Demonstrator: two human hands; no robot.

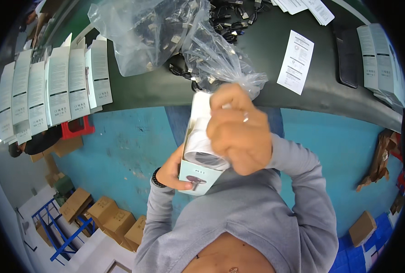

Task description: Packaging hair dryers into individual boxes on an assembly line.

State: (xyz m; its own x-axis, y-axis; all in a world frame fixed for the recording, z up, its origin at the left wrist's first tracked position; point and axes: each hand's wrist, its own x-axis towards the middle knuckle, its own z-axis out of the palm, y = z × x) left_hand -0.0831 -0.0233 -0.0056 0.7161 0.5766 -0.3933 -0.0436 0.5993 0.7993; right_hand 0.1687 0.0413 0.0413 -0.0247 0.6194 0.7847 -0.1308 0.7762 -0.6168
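My left hand [171, 169] is wrapped round the lower side of a slim pale blue-green carton [208, 176] with a dark picture on its face. The carton is tilted in front of my chest, open, with a white flap [200, 103] standing up at its far end. A white rounded item [197, 142] with a dark grey end lies in the opening; its kind is not clear. Over the opening, my right hand [242, 131] is closed, its fingers curled and slightly blurred. Whatever it may grip is hidden, apart from a small white bit at the fingers.
Several upright cartons [57, 86] line the table's left, with more cartons [379, 63] at the right. Clear plastic bags [143, 36] of black cables sit beyond my hands. A printed leaflet [296, 63] and a black phone [346, 59] lie on the dark table [275, 98].
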